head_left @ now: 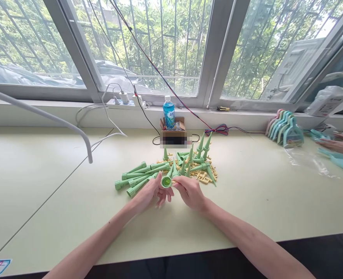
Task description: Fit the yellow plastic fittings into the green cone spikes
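My left hand (156, 190) grips a green plastic plant-watering spike (166, 182), its round open end turned toward me. Close against the spike's right side, my right hand (190, 190) has thumb and forefinger pinched together; whatever lies between them is too small to make out. Beyond both hands is a pile of small pale-yellow T-shaped plastic pieces (202, 177). Several green cones (200, 145) stand or lie among these pieces. To the left lie several long green spikes (136, 180), side by side in a loose heap.
A small cardboard box (181, 123) holds a blue bottle (168, 112) by the wall. Coiled wires (220, 130) lie right of it. A white hose (72, 118) hangs at the left. Pastel dustpan-like items (293, 133) and another person's hand (338, 146) are at the right.
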Motion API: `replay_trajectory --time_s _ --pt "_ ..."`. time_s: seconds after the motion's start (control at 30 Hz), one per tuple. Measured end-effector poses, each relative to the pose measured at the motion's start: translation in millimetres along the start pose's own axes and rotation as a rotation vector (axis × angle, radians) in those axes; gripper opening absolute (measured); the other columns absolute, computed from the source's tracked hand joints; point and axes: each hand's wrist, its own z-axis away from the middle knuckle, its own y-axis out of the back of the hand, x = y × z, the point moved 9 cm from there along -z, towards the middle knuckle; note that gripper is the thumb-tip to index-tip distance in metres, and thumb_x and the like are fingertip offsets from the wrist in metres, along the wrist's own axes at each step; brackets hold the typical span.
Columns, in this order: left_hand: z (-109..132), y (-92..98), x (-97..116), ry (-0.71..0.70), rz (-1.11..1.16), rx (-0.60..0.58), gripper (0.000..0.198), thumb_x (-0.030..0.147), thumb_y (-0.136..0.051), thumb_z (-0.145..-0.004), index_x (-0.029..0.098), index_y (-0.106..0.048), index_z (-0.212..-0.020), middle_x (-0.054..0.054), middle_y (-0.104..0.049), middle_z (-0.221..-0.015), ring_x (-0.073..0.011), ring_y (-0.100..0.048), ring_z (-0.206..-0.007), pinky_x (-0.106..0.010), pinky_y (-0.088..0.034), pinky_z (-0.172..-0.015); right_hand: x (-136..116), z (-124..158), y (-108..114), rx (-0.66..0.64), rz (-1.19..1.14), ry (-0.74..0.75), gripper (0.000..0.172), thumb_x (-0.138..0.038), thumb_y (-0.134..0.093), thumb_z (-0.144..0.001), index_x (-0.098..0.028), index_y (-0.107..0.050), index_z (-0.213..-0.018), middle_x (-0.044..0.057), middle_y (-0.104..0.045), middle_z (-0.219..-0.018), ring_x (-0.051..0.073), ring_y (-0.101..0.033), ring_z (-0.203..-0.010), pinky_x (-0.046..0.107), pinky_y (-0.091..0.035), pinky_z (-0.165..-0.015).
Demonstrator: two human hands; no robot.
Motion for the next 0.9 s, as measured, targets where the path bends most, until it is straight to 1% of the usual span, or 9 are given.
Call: replay_trajectory --time_s 0.1,0.33,0.47,0.6,0.7,0.9 --pt "0.0 0.1 -1.4 0.007 0.029 0.002 0.081 0.075 -0.036 -0.093 0.006 -0.076 -0.078 -0.012 -0.068 -0.064 -0.0102 -0.053 -0.041 -0.021 -0.041 -0.042 -3.0 -0.7 -4.0 -0.053 -0.035 0.024 0.024 -0.025 -0.042 -0.106 -0.019 -0.06 -0.091 0.001 -0.065 -0.067 0.011 -0.056 -0.057 0.022 -0.04 -0.054" --pt "-1.7 1.0 -1.4 -0.035 0.098 -0.02 0.072 0.069 -0.046 -0.093 0.005 -0.076 -0.078 -0.011 -0.067 -0.063 -0.0092 -0.052 -0.041 -0.021 -0.041 -0.042 -6.3 -2.5 -7.1 -0.101 -0.106 0.008 0.022 -0.021 -0.044 -0.105 -0.02 -0.058 -0.088 0.0 -0.071 -0.069 0.009 -0.059 -0.054 0.02 -0.04 -0.052" --pt "-0.5 -3.0 5.8 -0.071 0.132 -0.058 0.065 0.066 -0.052 -0.092 0.006 -0.073 -0.076 -0.009 -0.067 -0.064 -0.0081 -0.051 -0.041 -0.021 -0.04 -0.042 -8.1 -3.2 -6.7 -0.095 -0.108 0.01 0.019 -0.019 -0.045 -0.104 -0.02 -0.059 -0.092 -0.001 -0.074 -0.071 0.009 -0.062 -0.056 0.02 -0.04 -0.052" --pt "1.0 -3.1 9.9 -0.097 0.157 -0.061 0.056 0.06 -0.057 -0.093 0.008 -0.07 -0.077 -0.007 -0.067 -0.067 -0.0076 -0.052 -0.042 -0.02 -0.04 -0.042 -6.6 -2.2 -6.6 -0.087 -0.117 0.019 0.016 -0.017 -0.046 -0.103 -0.02 -0.06 -0.097 -0.001 -0.076 -0.076 0.009 -0.068 -0.063 0.019 -0.043 -0.054" --pt "1.2 -2.3 10.0 -0.11 0.164 -0.065 0.051 0.057 -0.058 -0.094 0.009 -0.069 -0.079 -0.006 -0.066 -0.067 -0.0077 -0.052 -0.043 -0.019 -0.039 -0.042 -5.0 -1.6 -8.4 -0.106 -0.119 0.018 0.016 -0.018 -0.045 -0.104 -0.02 -0.06 -0.098 0.0 -0.077 -0.078 0.01 -0.07 -0.067 0.019 -0.045 -0.055" --pt "0.6 -0.7 7.4 -0.112 0.172 -0.073 0.047 0.054 -0.059 -0.093 0.009 -0.068 -0.081 -0.005 -0.065 -0.067 -0.0082 -0.053 -0.044 -0.019 -0.038 -0.042 -5.6 -1.8 -9.4 -0.133 -0.088 0.023 0.02 -0.025 -0.042 -0.106 -0.02 -0.06 -0.1 0.003 -0.077 -0.079 0.011 -0.072 -0.069 0.018 -0.047 -0.055"
